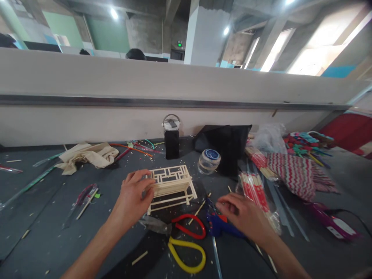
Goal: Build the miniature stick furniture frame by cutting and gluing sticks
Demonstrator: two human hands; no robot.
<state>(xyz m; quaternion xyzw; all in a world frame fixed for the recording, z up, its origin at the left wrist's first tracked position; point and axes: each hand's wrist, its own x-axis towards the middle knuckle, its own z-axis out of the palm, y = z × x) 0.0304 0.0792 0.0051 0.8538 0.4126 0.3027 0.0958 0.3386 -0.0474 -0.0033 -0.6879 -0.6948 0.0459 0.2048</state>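
The left hand point(138, 190) has its thumb and fingers closed on the left end of a little wooden frame point(171, 185). The frame sits on the dark worktop point(43, 248), in the middle, in front of the person. It is made of thin, pale sticks, and its top has a pattern of small bars with gaps between them.

The right hand point(245, 213) is on the other side, with its fingers bent. It is right by a blue glue gun point(216, 224). I cannot tell if the fingers hold anything small.

Big scissors point(167, 231) lie open just in front of the frame. One handle is red and one is yellow. A thin loose stick point(140, 258) lies nearer to the person, and tiny bits are all over the worktop.

Behind the frame, a black phone point(172, 145) stands up in front of a white cup point(171, 123) with a round handle on top. A clear jar point(207, 166) with a blue lid is near the phone, to the right. Past the right hand are red and white packs point(254, 190), a zigzag cloth point(292, 174) and a purple tool point(334, 224). A crumpled cream cloth point(87, 155) lies far to the left.
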